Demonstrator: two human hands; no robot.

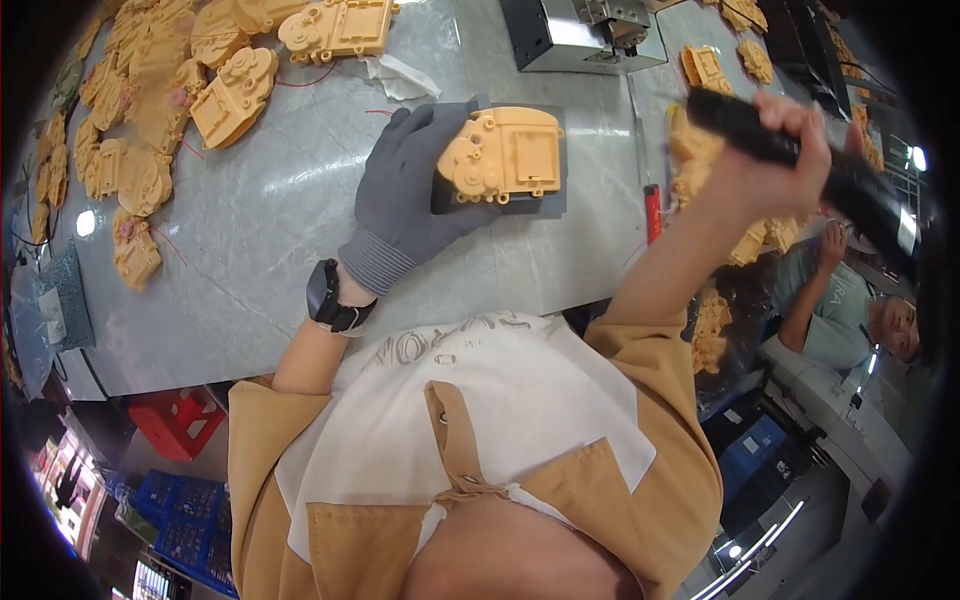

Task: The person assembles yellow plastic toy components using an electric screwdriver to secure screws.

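My left hand point(405, 185), in a grey knit glove, grips the left side of a yellow plastic housing point(528, 150). The housing lies flat on a dark, flat fixture point(552, 204) on the table, its molded round bosses and square recess facing up. Off to the right and raised above the table, my bare right hand point(795, 165) has its fingers wrapped round a black, rod-shaped tool point(735, 122). The tool's far end is blurred, and its exact kind cannot be made out.
Many yellow housings point(235, 95) are heaped at the left, some with thin red wires. More yellow parts point(700, 150) lie at the right, beside a red-handled tool point(653, 212). A metal machine point(575, 40) stands at the back. A person point(835, 310) sits to the right.
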